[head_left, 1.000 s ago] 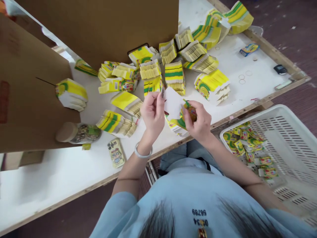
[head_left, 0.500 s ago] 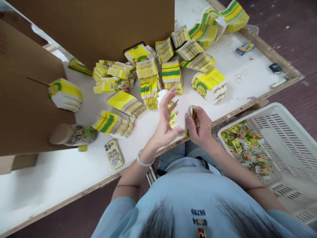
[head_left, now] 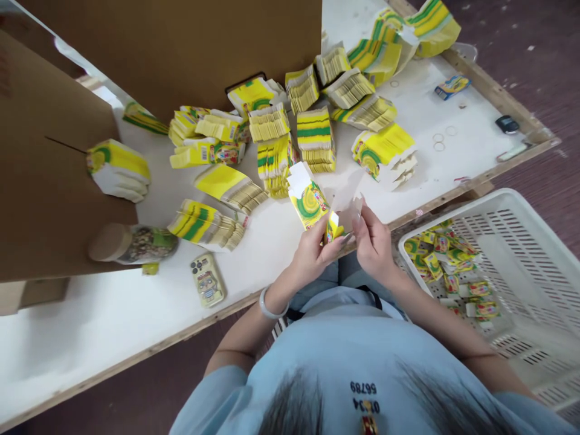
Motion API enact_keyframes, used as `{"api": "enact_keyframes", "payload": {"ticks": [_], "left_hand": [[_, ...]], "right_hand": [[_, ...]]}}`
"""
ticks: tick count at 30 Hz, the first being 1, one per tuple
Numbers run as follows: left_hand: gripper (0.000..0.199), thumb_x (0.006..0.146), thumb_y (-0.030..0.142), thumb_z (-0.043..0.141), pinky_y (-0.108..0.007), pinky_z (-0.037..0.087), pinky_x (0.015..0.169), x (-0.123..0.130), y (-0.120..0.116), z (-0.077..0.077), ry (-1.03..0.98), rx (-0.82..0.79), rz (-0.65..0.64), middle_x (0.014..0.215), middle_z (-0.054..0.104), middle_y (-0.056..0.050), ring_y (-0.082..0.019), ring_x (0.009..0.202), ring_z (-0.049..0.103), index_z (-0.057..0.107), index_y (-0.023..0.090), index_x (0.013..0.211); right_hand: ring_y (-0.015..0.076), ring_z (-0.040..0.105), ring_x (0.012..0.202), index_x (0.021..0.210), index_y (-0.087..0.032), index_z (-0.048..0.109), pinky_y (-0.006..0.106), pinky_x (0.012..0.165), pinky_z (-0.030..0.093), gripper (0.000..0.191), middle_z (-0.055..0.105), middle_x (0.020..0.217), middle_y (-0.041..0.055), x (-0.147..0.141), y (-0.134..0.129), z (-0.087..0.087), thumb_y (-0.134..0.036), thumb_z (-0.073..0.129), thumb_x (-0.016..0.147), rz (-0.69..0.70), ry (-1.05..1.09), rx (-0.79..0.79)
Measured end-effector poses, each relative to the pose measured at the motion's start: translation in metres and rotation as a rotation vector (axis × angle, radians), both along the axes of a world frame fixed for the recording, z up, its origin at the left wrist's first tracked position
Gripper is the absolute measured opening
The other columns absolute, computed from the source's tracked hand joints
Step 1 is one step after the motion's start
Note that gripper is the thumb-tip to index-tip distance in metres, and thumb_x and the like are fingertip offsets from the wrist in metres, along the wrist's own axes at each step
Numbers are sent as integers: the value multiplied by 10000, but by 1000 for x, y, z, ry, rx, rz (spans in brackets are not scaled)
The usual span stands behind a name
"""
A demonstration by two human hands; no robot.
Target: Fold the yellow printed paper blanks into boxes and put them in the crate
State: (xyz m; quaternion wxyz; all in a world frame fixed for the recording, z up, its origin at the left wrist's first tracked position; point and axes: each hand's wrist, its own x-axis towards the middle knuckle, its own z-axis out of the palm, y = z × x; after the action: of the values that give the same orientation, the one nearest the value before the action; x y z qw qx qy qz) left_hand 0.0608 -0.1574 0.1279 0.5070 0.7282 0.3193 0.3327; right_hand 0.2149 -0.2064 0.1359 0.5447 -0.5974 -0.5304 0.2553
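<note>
Holds a yellow-and-green carton (head_left: 334,226) between both hands, near the front edge of the white surface (head_left: 263,254). Pinches its printed end with the fingers of the left hand (head_left: 312,251), nearly closed; grips its pale panel (head_left: 348,219), partly blurred, with the fingers of the right hand (head_left: 377,246), thumb and fingertips close together. Just beyond the left fingertips: a flat printed carton (head_left: 309,202), white tabs pointing away from the body. Farther back: bundles of flat cartons (head_left: 316,134), set close together. Left of the hands: a phone (head_left: 207,280) and a lidded jar (head_left: 147,244). Right, beside the surface edge: a white slotted basket (head_left: 539,266), with small folded cartons (head_left: 434,266) heaped toward one end
</note>
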Motion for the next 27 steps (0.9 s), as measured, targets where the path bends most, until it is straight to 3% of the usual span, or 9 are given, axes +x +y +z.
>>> {"api": "enact_keyframes", "payload": {"ticks": [2,5,9,12,14,17,21,25,27], "left_hand": [[513,995,608,572,-301,531,741,1,-4,1,17,-41,50,855,700,-41,-175,754,620,672,170,1243],[496,989,641,559,-302,550,751,5,-14,0,-19,-154,74,863,706,-48,-183,789,645,682,183,1133],[616,983,634,581,-310,590,732,7,-39,-9,-191,-384,157,994,729,-52,-171,782,680,457,264,1460],[826,976,585,637,-254,533,565,2,-62,-20,-241,-487,213,767,666,45,-120,547,582,147,328,1589],[773,971,574,654,-230,492,520,-4,-72,-27,-241,-522,202,680,604,81,-108,495,535,197,327,1544],[519,968,564,663,-221,490,535,-11,-78,-32,-220,-596,93,760,640,39,-104,551,569,447,273,1340],[344,1006,524,622,-231,535,683,-18,-75,-34,-202,-539,-20,888,693,-36,-130,752,654,604,189,1080],[528,1024,500,603,-232,543,716,-22,-70,-35,-184,-436,22,996,744,-51,-140,805,684,510,239,1474],[593,1034,554,548,-275,579,762,-24,-67,-32,-146,-418,-3,1031,774,-82,-179,858,724,508,231,1529]], "right_hand": [[266,756,988,1078,-260,659,403,926,618,410,771,906,63,-3,-2,-4,-607,441,1046,-52,35,-37],[212,764,818,1157,-268,572,320,739,615,352,766,918,53,-10,-11,-13,-588,551,1012,-119,166,-36],[192,779,849,1300,-299,468,307,750,617,490,776,1005,49,-11,-33,-26,-547,694,943,-82,346,-62],[202,775,922,1251,-279,585,338,836,626,452,788,1076,71,-5,-51,-32,-538,736,913,26,347,-156],[204,768,922,1217,-267,653,338,836,625,404,795,1088,70,0,-61,-33,-528,734,919,98,379,-229],[171,711,746,1047,-239,712,281,680,586,312,773,883,29,4,-69,-33,-535,690,950,108,389,-295],[128,556,570,769,-214,635,244,547,483,435,614,650,-20,2,-77,-35,-540,533,1037,109,206,-299],[198,719,823,1019,-220,710,345,810,616,322,740,894,59,5,-84,-45,-488,534,1045,-9,-9,-145],[245,752,1049,1241,-239,706,411,982,610,339,783,1108,107,12,-86,-48,-462,542,1045,92,-98,-65]]}}
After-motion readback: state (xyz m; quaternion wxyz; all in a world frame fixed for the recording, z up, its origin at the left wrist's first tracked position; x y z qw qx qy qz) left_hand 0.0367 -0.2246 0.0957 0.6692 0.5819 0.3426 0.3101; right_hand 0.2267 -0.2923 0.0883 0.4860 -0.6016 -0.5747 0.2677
